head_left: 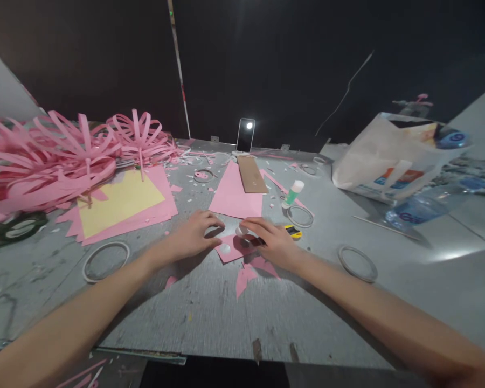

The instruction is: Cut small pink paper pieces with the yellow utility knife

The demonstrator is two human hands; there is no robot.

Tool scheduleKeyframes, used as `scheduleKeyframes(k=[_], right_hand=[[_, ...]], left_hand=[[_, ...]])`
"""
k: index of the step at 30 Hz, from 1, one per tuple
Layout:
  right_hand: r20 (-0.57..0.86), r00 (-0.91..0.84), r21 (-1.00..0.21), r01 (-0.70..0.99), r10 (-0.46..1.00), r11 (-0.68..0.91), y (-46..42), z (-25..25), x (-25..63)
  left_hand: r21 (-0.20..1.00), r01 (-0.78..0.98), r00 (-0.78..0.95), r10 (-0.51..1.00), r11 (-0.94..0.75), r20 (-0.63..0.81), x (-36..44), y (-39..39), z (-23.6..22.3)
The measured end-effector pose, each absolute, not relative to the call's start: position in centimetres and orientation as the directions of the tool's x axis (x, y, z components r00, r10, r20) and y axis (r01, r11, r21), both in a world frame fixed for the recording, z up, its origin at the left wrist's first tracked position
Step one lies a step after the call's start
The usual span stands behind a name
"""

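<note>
Both my hands are over a small piece of pink paper (235,253) with pale round spots on it, either holes or discs. My left hand (196,234) is at its left edge, thumb and fingers apart with nothing visible between them. My right hand (275,242) bends over its right side. At the right fingertips is a small white round piece (241,230), apparently pinched. A yellow and black cutter (293,232) shows just behind the right hand, partly hidden by it. Pink scraps (246,276) lie in front of the small paper.
A larger pink sheet (230,194) and a cardboard strip (252,175) lie ahead, below a propped phone (246,134). Right are a glue stick (294,193), tape rings (358,263), a bottle (424,207) and a bag (372,156). Left are yellow paper (121,202), pink strip shapes (84,145) and scissors (16,229).
</note>
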State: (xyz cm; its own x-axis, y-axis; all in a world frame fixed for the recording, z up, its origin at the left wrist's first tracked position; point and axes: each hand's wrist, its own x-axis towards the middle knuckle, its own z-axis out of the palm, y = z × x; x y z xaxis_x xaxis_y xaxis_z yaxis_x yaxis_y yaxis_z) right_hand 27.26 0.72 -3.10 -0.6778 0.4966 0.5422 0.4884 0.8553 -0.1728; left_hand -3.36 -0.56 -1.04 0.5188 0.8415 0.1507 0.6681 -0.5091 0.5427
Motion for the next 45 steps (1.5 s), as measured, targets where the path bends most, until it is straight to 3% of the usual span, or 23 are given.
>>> scheduleKeyframes(k=[8, 20, 26, 35, 40, 45], right_hand=[[0.382, -0.796, -0.193, 0.427, 0.469, 0.883, 1.0, -2.7, 27.1], [0.368, -0.795, -0.25, 0.415, 0.482, 0.875, 1.2, -2.7, 26.8], [0.429, -0.787, -0.255, 0.365, 0.443, 0.896, 1.3, -2.8, 27.1], [0.42, -0.794, -0.238, 0.37, 0.439, 0.898, 1.3, -2.6, 27.1], [0.399, -0.785, -0.218, 0.42, 0.473, 0.881, 1.0, -2.7, 27.2], [0.395, -0.743, -0.249, 0.48, 0.541, 0.841, 0.5, -2.3, 28.0]], left_hand=[[0.573, 0.664, 0.49, 0.859, -0.48, 0.152, -2.4, -1.1, -0.9], [0.606, 0.628, 0.5, 0.85, -0.488, 0.167, -2.5, -0.8, -1.1], [0.591, 0.608, 0.529, 0.826, -0.53, 0.196, -2.4, -0.9, -1.3], [0.443, 0.539, 0.64, 0.69, -0.716, 0.337, -1.7, -1.5, -0.8], [0.313, 0.561, 0.7, 0.641, -0.766, 0.314, -1.6, -1.9, -0.1], [0.313, 0.563, 0.708, 0.642, -0.765, 0.295, -1.6, -1.7, 0.0]])
